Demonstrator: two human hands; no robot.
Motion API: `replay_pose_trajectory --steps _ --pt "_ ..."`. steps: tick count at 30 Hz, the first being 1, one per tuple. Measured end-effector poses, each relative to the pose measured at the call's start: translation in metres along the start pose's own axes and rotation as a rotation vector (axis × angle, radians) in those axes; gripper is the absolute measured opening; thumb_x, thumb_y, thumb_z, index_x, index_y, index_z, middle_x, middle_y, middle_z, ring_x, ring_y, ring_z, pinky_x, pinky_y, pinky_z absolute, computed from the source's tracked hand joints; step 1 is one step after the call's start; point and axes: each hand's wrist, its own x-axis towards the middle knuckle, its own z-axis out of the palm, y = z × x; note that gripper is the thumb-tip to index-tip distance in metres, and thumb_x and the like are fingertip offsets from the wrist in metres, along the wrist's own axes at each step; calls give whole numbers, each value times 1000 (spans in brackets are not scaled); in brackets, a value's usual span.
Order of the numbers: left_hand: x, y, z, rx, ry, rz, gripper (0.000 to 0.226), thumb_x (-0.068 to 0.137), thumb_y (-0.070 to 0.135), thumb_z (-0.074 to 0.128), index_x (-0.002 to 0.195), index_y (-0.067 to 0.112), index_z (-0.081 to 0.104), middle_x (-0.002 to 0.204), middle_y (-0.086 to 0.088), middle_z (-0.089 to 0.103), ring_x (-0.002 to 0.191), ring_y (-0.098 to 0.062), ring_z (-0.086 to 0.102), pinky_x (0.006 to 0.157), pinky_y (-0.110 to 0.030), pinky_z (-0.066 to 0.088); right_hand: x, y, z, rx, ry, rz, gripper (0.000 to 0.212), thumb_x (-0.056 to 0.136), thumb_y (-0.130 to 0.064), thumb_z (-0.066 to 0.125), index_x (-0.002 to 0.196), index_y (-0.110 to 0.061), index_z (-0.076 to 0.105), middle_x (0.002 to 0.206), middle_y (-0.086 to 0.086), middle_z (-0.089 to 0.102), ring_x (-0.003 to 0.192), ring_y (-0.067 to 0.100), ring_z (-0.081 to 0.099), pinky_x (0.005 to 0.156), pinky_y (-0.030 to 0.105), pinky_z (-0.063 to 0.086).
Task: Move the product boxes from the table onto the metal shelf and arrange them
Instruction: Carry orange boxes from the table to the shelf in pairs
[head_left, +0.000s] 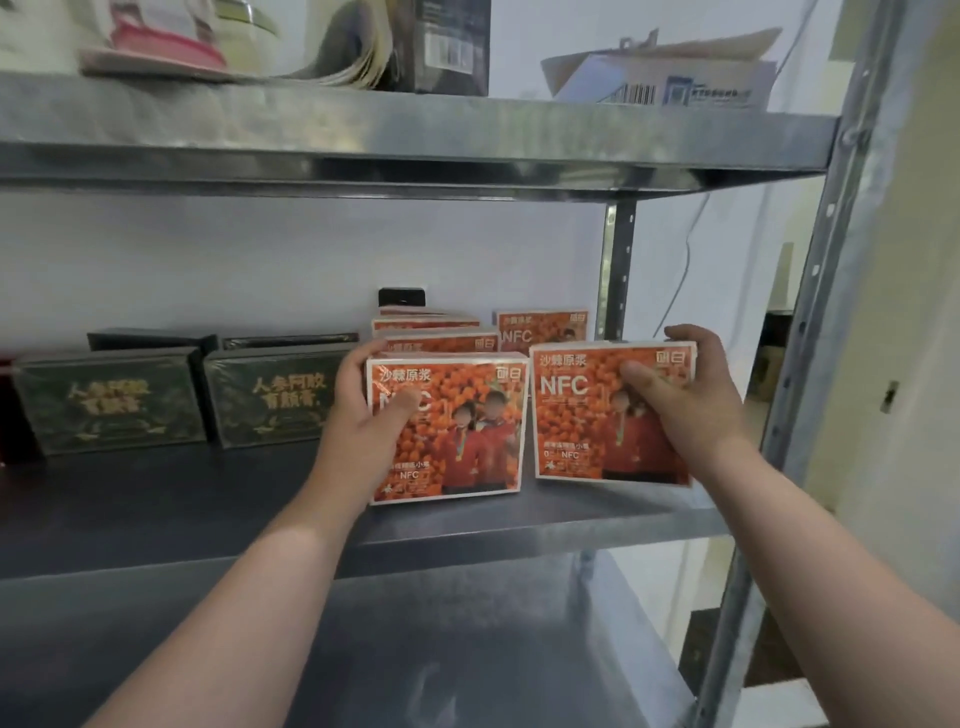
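Note:
Two orange product boxes printed "NFC" stand upright near the front of the metal shelf (208, 509). My left hand (363, 410) grips the left front box (462, 431) by its left edge, thumb across the face. My right hand (675, 395) grips the right front box (582, 415) at its top right, thumb on the front. Behind them stand more orange boxes (535, 327) in rows, partly hidden.
Two dark green boxes with gold lettering (109, 405) stand at the shelf's left, black boxes behind them. The upper shelf (415, 135) holds a black box, papers and a cardboard carton. A steel upright (810, 364) bounds the right side. A lower shelf surface lies below.

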Motion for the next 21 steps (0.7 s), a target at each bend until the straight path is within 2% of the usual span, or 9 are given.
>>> replay_pose_trajectory --steps 3,6,7,9,12,14,17,19,21 --pt "7 -7 12 36 49 -24 46 98 22 61 129 50 43 119 12 64 108 -12 65 86 -38 56 17 17 -1 9 -12 -9 49 84 -38 80 121 -40 48 99 -10 73 89 11 72 90 43 58" --pt "14 -11 12 223 131 47 51 90 22 67 125 53 46 130 5 55 116 -15 59 98 -40 50 32 24 -1 -52 -34 -60 48 86 -32 79 122 -32 46 80 -18 71 72 -7 66 75 15 52" --pt "16 -11 12 327 150 100 54 87 20 68 124 54 47 135 4 47 121 -16 53 105 -39 43 38 26 -1 -93 -36 -96 49 86 -30 79 121 -31 46 85 -17 69 74 -9 64 71 11 47" --pt "14 -1 15 542 145 230 60 85 14 67 130 49 47 135 8 31 130 -15 39 112 -33 30 47 32 -1 -201 -31 -172 49 82 -30 83 118 -30 49 110 -10 56 92 -2 58 79 11 41" --pt "13 17 27 1069 107 505 57 85 34 62 140 38 49 137 3 42 131 -22 32 115 -46 22 57 41 1 -342 -85 -306 45 82 -24 83 121 -20 61 122 -4 42 112 7 47 95 6 32" --pt "12 20 38 1360 50 547 63 84 55 59 143 38 45 138 3 49 132 -24 35 116 -60 14 63 43 4 -509 -88 -461 45 84 -24 80 126 -15 64 123 5 51 120 23 48 103 22 34" --pt "9 12 51 1484 33 494 77 76 63 65 143 34 42 139 1 47 133 -26 37 113 -71 11 66 41 12 -860 -109 -652 68 80 -34 80 141 -18 55 129 12 56 127 37 43 102 50 38" --pt "7 4 55 1472 56 477 79 77 58 66 145 32 38 142 -1 41 135 -26 34 109 -76 13 65 46 21 -990 -147 -637 83 76 -38 82 149 -23 45 137 11 51 130 37 41 98 54 39" --pt "8 -3 57 1447 66 452 79 79 54 65 148 31 33 145 -3 36 139 -26 30 106 -78 15 68 52 31 -1003 -143 -627 83 77 -33 82 149 -21 43 140 13 49 132 39 41 95 55 41"
